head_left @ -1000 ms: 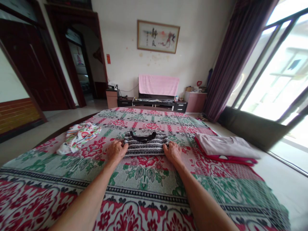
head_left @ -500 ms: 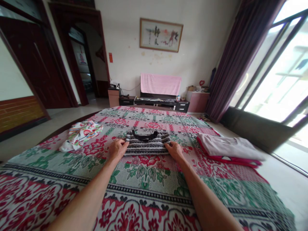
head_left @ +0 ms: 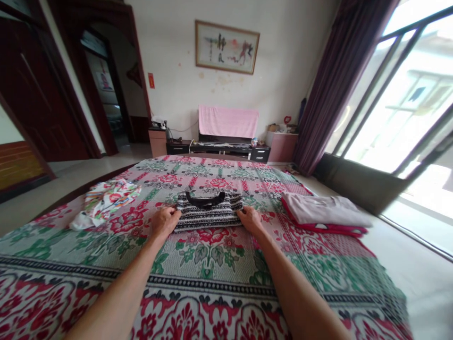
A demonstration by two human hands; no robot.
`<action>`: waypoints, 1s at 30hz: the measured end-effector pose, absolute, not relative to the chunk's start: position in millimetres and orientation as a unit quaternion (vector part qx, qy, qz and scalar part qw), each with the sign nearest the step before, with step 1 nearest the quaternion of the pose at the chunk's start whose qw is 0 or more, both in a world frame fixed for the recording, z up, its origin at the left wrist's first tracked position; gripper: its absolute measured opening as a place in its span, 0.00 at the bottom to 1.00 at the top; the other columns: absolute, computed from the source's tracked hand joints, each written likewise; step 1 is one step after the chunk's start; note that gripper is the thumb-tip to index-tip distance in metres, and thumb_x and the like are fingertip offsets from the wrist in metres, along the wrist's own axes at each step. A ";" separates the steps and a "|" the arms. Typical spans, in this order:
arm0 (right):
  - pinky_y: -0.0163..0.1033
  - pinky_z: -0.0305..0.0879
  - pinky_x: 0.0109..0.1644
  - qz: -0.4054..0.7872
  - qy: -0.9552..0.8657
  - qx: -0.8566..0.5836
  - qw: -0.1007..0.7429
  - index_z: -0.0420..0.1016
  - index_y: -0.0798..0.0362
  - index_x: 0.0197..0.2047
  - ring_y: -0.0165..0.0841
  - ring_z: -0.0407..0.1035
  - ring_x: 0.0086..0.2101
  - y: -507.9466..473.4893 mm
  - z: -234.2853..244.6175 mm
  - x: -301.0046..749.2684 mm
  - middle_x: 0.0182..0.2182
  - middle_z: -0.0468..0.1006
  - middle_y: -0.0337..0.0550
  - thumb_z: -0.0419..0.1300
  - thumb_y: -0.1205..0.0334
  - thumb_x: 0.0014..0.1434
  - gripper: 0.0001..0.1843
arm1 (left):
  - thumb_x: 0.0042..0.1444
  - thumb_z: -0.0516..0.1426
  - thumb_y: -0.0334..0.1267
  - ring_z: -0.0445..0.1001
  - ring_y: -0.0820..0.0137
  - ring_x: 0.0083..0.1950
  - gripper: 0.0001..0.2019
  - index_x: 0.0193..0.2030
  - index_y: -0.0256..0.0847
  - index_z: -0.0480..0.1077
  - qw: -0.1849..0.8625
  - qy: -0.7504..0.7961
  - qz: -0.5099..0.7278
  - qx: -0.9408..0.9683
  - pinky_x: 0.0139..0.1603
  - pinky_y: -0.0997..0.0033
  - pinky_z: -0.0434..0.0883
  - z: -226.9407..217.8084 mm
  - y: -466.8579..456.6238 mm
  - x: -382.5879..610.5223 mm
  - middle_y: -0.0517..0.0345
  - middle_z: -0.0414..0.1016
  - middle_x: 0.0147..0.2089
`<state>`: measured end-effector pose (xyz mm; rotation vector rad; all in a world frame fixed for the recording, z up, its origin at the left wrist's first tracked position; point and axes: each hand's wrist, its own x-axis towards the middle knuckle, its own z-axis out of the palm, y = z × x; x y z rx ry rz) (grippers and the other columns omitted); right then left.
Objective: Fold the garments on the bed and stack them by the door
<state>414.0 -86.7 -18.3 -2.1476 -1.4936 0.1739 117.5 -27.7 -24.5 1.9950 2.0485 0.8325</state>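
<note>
A black-and-white striped knit sweater (head_left: pixel 208 216) lies folded into a compact rectangle on the flowered bedspread (head_left: pixel 208 274). Its black neckband faces the far side. My left hand (head_left: pixel 166 219) is closed on the sweater's left edge, thumb and fingers pinching the knit. At the opposite edge my right hand (head_left: pixel 250 219) pinches the fabric in the same way. Both forearms reach in from the bottom of the view.
Left of the sweater lies a crumpled white garment with a colourful print (head_left: pixel 109 200). A stack of folded clothes (head_left: pixel 322 210), pale grey over red, sits at the right. Beyond the bed stands a low black cabinet (head_left: pixel 260 154) beneath a pink cloth (head_left: pixel 228 122).
The view has turned slightly right, so everything sits further left in the picture. Both hands keep their hold on the sweater's edges, and the sweater looks almost unchanged.
</note>
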 end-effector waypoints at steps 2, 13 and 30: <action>0.35 0.57 0.40 0.058 -0.552 -0.787 0.270 0.78 0.53 0.31 0.34 0.70 0.34 -89.0 -18.5 413.2 0.28 0.79 0.42 0.53 0.54 0.58 0.16 | 0.50 0.51 0.46 0.74 0.61 0.39 0.16 0.30 0.41 0.78 0.087 0.682 0.296 0.663 0.36 0.70 0.64 -24.7 -27.5 116.8 0.49 0.80 0.38; 0.31 0.53 0.29 0.087 -0.504 -0.748 0.424 0.70 0.54 0.24 0.28 0.59 0.25 -100.1 17.1 460.0 0.19 0.66 0.35 0.51 0.54 0.55 0.15 | 0.35 0.59 0.49 0.69 0.68 0.27 0.15 0.25 0.38 0.73 0.378 0.543 0.521 0.539 0.27 0.73 0.64 13.0 -35.0 164.1 0.60 0.73 0.22; 0.33 0.60 0.27 -0.029 -0.361 -0.788 0.498 0.74 0.57 0.24 0.30 0.64 0.23 -202.1 75.1 691.3 0.17 0.71 0.40 0.55 0.57 0.52 0.14 | 0.41 0.58 0.44 0.71 0.70 0.31 0.11 0.24 0.37 0.73 0.473 0.353 0.450 0.670 0.34 0.74 0.65 72.0 -82.9 416.1 0.59 0.75 0.25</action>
